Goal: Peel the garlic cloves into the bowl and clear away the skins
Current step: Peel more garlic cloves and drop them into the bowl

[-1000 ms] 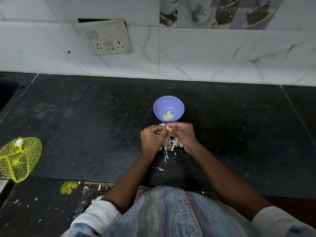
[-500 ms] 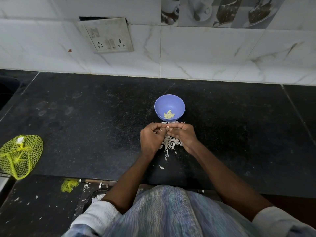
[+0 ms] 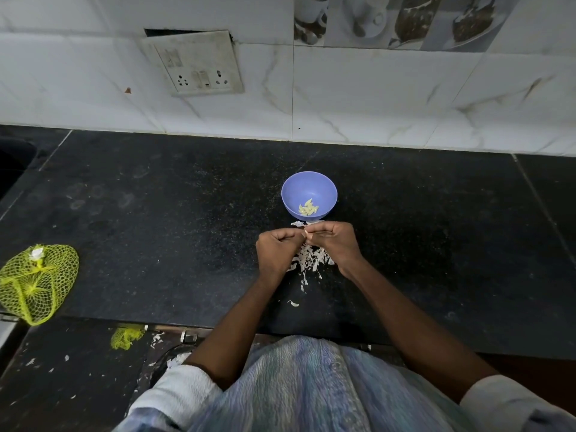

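Just in front of the bowl, a garlic clove (image 3: 306,233) was pinched between the two hands, only a pale sliver of it showing where the fingertips met; how much skin remained on it was too small to tell. The left hand (image 3: 278,251) was curled into a loose fist with its fingers closing on the clove from the left, and the right hand (image 3: 335,243) was curled likewise, its thumb and forefinger nipping the same clove from the right. Both hands hovered above a heap of white garlic skins (image 3: 311,260) lying on the black counter (image 3: 174,213), with a few stray flakes trailing toward the person. Beyond the hands and just beside the heap stood the blue bowl (image 3: 309,194), upright, with several peeled cloves (image 3: 308,208) lying in its bottom. Far to the left, at the counter's near edge, lay a yellow net bag (image 3: 37,283), flattened, with something white at its knotted top. A smaller scrap of yellow netting (image 3: 126,336) lay below the counter edge. On the white tiled wall behind, a switch and socket plate (image 3: 199,65) sat crooked.
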